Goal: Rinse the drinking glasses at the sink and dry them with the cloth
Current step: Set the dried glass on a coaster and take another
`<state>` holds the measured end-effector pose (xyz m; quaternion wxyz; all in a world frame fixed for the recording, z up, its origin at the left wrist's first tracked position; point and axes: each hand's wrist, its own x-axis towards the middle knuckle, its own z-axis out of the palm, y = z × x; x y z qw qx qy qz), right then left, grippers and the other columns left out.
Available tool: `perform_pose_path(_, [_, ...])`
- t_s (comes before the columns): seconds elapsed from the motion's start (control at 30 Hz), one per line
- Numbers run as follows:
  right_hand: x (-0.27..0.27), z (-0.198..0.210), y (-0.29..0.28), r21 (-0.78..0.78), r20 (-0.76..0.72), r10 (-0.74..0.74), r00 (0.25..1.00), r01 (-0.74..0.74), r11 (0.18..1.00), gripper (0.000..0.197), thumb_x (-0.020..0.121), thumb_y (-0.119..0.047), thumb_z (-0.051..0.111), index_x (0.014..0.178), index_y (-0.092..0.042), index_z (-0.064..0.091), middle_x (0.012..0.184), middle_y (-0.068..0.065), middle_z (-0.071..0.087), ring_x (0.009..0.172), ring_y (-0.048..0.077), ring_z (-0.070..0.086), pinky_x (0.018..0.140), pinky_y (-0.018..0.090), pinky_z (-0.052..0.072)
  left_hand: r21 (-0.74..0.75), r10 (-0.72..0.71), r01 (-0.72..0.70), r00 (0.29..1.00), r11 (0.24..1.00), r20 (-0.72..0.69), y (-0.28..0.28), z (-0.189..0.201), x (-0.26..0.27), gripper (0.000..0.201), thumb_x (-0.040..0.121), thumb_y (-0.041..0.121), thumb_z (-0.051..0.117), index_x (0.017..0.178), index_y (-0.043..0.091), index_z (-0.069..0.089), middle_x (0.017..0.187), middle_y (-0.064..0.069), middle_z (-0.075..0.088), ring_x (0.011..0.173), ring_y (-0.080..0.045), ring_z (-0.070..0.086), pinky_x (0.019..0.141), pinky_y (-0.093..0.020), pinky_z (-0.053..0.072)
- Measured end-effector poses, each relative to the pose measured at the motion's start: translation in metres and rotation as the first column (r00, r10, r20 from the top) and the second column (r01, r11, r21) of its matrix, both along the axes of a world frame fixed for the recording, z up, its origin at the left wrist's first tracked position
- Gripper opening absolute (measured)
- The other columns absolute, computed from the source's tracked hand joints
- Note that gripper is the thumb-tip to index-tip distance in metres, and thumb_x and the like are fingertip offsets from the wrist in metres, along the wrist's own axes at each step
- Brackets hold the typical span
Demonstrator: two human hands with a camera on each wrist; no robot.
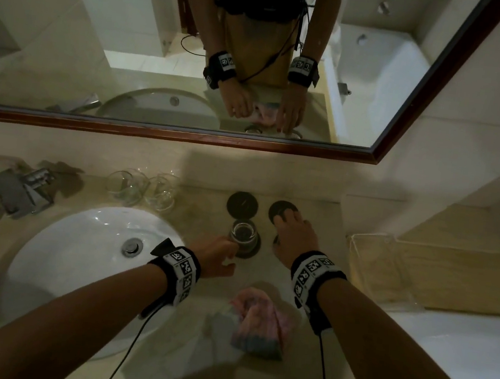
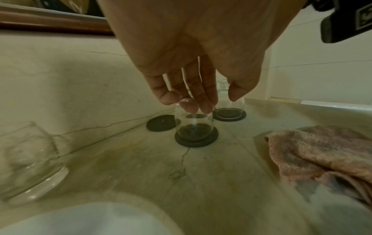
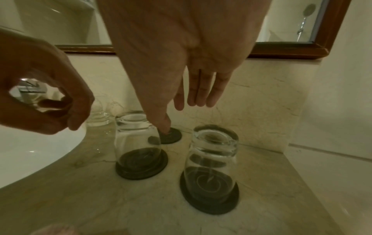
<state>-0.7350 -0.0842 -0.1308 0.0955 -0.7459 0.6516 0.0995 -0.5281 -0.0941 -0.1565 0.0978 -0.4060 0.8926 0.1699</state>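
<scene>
1. Layout: four dark round coasters sit on the marble counter (image 1: 308, 294) to the right of the white sink basin (image 1: 77, 250). The two near coasters each carry an inverted drinking glass; the two far coasters are bare.
2. Left hand (image 1: 218, 256): fingers loosely curled just above the base of the left inverted glass (image 3: 138, 139), which stands on the near-left coaster (image 3: 141, 172). In the left wrist view the fingertips (image 2: 205, 108) hang at the glass base; whether they touch it cannot be told. The hand holds nothing.
3. Right hand (image 1: 294, 237): fingers extended, grasping nothing. Its thumb tip presses the far-right coaster (image 1: 278, 208). The right inverted glass (image 3: 213, 160) stands below the wrist on the near-right coaster (image 3: 209, 202).
4. Remaining work: two more glasses (image 1: 141, 190) lie on their sides behind the basin, beside the faucet (image 1: 22, 189). They are judged still to need rinsing.
5. Cloth: the pink cloth (image 1: 258, 319) lies bunched at the counter's front edge, within reach of both hands.
6. Step in hand, as judged: positioning a bare coaster for the next glass.
   - Slide the coaster flat; do not lift an edge.
   - Keep the wrist clear of the right inverted glass; a knock could tip it.
   - Leave a gap between coasters so that the glass rims do not touch.
</scene>
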Motion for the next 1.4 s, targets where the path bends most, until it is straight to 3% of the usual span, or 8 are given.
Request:
perform_pose_path(0.27, [0.037,0.009,0.011,0.09,0.015,0.005,1.0,-0.007,0.996,0.029,0.096,-0.032,0.047,0.113,-0.012,0.058,0.115,0.008,0.062,0.104,0.029,0.062,0.074,0.034,0.042,-0.057,0.214,-0.213,0.977,0.975,0.017,-0.001,0.002,0.047,0.025,0.085,0.044,0.057,0.091,0.02,0.057,0.094,-0.001,0.061,0.083,-0.02,0.055,0.066,-0.026,0.037])
perform_pose_path(0.57, [0.044,-0.04,0.056,0.447,-0.082,0.054,0.995,-0.012,0.895,0.071,0.067,-0.05,0.075,0.129,-0.028,0.048,0.139,0.001,0.05,0.12,0.026,0.054,0.096,0.037,0.044,-0.076,0.373,-0.369,0.927,0.926,0.047,0.005,-0.009,0.087,0.027,0.087,0.048,0.053,0.094,0.022,0.057,0.096,0.0,0.06,0.092,-0.022,0.058,0.074,-0.029,0.042])
perform_pose_path(0.7, [0.05,-0.039,0.079,0.575,0.063,-0.065,0.996,0.017,0.818,0.028,0.069,-0.057,0.069,0.092,-0.042,0.067,0.099,-0.013,0.069,0.089,0.018,0.067,0.07,0.025,0.05,-0.044,0.353,-0.351,0.934,0.935,0.053,0.009,-0.019,0.095,0.026,0.087,0.046,0.052,0.092,0.021,0.057,0.098,-0.002,0.062,0.092,-0.023,0.058,0.075,-0.031,0.045])
perform_pose_path(0.8, [0.056,-0.026,0.09,0.538,0.131,-0.162,0.978,0.067,0.841,0.034,0.085,-0.04,0.062,0.108,-0.017,0.067,0.112,0.007,0.067,0.098,0.031,0.065,0.078,0.032,0.048,-0.031,0.338,-0.336,0.939,0.941,0.058,0.013,-0.023,0.097,0.022,0.087,0.045,0.051,0.086,0.023,0.051,0.098,-0.002,0.062,0.091,-0.023,0.058,0.072,-0.03,0.043])
perform_pose_path(0.93, [0.06,-0.019,0.096,0.55,0.098,-0.199,0.975,0.114,0.827,0.04,0.091,-0.051,0.051,0.126,-0.031,0.055,0.128,-0.002,0.057,0.114,0.029,0.057,0.092,0.034,0.044,-0.027,0.315,-0.314,0.947,0.949,0.07,0.016,-0.022,0.099,0.02,0.088,0.043,0.051,0.084,0.024,0.049,0.099,-0.002,0.062,0.09,-0.022,0.058,0.068,-0.028,0.039])
perform_pose_path(1.13, [0.093,0.009,0.069,0.545,0.232,-0.26,0.937,0.096,0.833,0.031,0.083,-0.053,0.053,0.066,-0.027,0.05,0.075,-0.004,0.06,0.074,0.025,0.06,0.073,0.037,0.051,-0.041,0.329,-0.327,0.941,0.944,0.082,0.01,-0.01,0.11,0.023,0.089,0.04,0.05,0.092,0.018,0.057,0.099,-0.003,0.062,0.085,-0.02,0.056,0.071,-0.029,0.042])
perform_pose_path(1.27, [0.128,0.019,0.037,0.474,0.378,-0.265,0.887,0.061,0.878,0.057,0.064,-0.074,0.061,0.105,-0.034,0.052,0.097,-0.002,0.065,0.084,0.022,0.065,0.078,0.042,0.055,-0.056,0.371,-0.367,0.926,0.928,0.071,0.001,0.001,0.128,0.023,0.088,0.038,0.05,0.09,0.017,0.057,0.097,-0.004,0.062,0.087,-0.022,0.058,0.069,-0.03,0.042])
perform_pose_path(1.4, [0.142,0.018,0.015,0.399,0.414,-0.172,0.894,-0.008,0.917,0.057,0.076,-0.072,0.051,0.119,-0.035,0.046,0.11,-0.003,0.063,0.088,0.017,0.063,0.082,0.036,0.054,-0.077,0.414,-0.409,0.908,0.909,0.062,-0.009,0.007,0.152,0.024,0.088,0.039,0.049,0.091,0.016,0.058,0.095,-0.003,0.061,0.086,-0.022,0.057,0.068,-0.03,0.04])
